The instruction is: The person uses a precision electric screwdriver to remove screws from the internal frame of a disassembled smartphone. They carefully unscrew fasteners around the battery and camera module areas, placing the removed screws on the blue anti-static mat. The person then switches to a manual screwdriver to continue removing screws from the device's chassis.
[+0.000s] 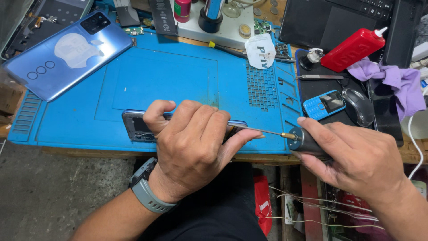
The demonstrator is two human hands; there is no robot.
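Note:
My left hand grips a smartphone standing on its long edge at the front of the blue work mat. Fingers and thumb wrap over the phone's top edge, hiding most of it. My right hand holds a dark electric screwdriver horizontally, its thin bit pointing left into the phone's right end near my left fingertips. A grey watch sits on my left wrist.
A blue phone back cover lies at the mat's back left. To the right are a small blue keypad phone, a mouse, a red squeeze bottle, tweezers and a purple cloth. A white base holds tools behind.

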